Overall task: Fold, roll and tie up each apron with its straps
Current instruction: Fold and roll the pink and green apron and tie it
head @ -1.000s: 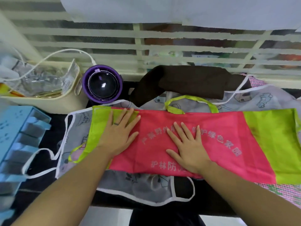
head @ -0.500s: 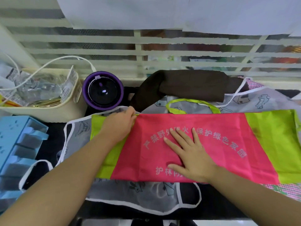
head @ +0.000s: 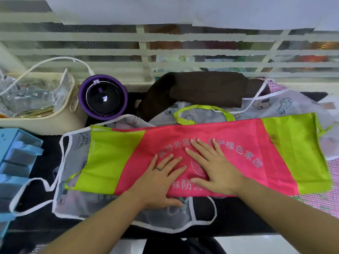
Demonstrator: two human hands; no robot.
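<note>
Fingers [head: 166, 163] of your left hand [head: 159, 180] lie straight and slightly spread, pressed flat on the pink-and-lime apron [head: 238, 143]. Its thumb reaches past the apron's near edge onto the translucent grey apron [head: 77, 143] underneath, and there is a ring on one finger. Your right hand [head: 214, 165] sits just beside it, palm down, its fingers [head: 199, 146] also flat and fanned, gripping nothing.

You have the apron folded into a long band that runs left to right across the middle of the black surface [head: 238, 217]. It is pink in the centre, with a lime panel at each end. A lime neck loop [head: 203, 108] sticks out at its far edge, and a thin lime tie [head: 72, 177] curls at its near-left corner.

Grey Chinese print arcs over the pink part. You can read 绿色家园 to the right of your right hand, and 林防 in a lower line near your wrists. Your hands cover the other characters and most of a round emblem.

A brown apron [head: 211, 88] lies bundled along the far edge.
</note>
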